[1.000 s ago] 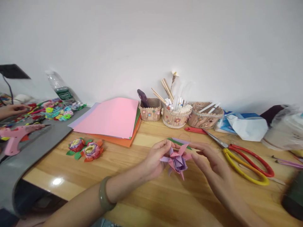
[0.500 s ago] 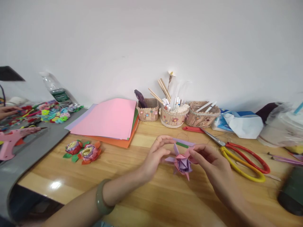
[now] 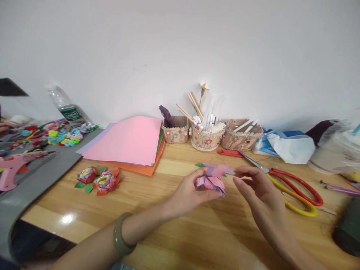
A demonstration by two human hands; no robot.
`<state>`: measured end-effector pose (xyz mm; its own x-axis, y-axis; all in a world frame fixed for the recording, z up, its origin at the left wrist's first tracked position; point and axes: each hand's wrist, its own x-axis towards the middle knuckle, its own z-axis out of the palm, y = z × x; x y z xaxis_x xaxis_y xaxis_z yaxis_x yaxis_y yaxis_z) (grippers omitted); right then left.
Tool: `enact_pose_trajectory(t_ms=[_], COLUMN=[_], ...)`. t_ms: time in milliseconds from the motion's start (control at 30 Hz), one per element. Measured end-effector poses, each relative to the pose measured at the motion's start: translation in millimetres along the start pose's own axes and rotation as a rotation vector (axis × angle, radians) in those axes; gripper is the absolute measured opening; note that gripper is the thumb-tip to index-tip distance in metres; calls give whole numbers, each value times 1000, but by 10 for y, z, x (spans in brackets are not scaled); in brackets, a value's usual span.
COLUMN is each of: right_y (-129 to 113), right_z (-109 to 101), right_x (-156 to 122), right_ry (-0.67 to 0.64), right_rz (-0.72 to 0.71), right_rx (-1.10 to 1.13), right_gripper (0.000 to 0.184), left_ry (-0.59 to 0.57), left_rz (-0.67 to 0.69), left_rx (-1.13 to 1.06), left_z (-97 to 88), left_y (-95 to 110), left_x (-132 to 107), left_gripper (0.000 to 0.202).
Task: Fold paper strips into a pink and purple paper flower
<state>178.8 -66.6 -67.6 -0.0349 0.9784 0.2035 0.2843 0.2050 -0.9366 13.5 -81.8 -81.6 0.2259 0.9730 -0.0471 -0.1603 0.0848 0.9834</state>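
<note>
A pink and purple folded paper flower (image 3: 211, 183) is pinched between the thumb and fingers of my left hand (image 3: 188, 195), just above the wooden table. Its petals lean toward the right, and a bit of green paper (image 3: 200, 165) shows at its upper left. Close to its right side is my right hand (image 3: 260, 189), thumb and fingertips apart with nothing between them. Two finished-looking paper flowers (image 3: 107, 181) with green and orange leaves lie on the table to the left.
Behind the flowers lies a stack of coloured paper (image 3: 126, 140). Decorated baskets (image 3: 207, 138) with sticks and pens line the wall. Scissors (image 3: 295, 180) lie right of my right hand, near a dark container (image 3: 348, 228). A pink glue gun (image 3: 14, 165) rests left, near another person's hand (image 3: 4, 128).
My left hand has taken the paper flower into its grip and turned it. My right hand has let go of its petal and moved slightly right.
</note>
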Motion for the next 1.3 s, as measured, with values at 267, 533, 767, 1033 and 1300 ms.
enact_pose_trajectory(t_ms=[267, 533, 767, 1033, 1300], right_y=[-105, 23, 29, 47, -47], right_z=[38, 68, 102, 15, -9], right_x=[-28, 27, -54, -88, -83], right_ry=[-449, -411, -268, -178, -179], right_rz=[331, 378, -16, -503, -489], right_rx=[119, 152, -94, -412, -434], right_gripper=[33, 35, 25, 16, 16], left_ry=[287, 171, 167, 63, 23], left_rz=[391, 412, 240, 65, 29], left_rx=[677, 886, 615, 303, 345], left_z=[-66, -46, -37, -5, -18], left_y=[-75, -83, -61, -31, 14], left_x=[-30, -48, -27, -55, -62], left_gripper=[48, 50, 59, 68, 70])
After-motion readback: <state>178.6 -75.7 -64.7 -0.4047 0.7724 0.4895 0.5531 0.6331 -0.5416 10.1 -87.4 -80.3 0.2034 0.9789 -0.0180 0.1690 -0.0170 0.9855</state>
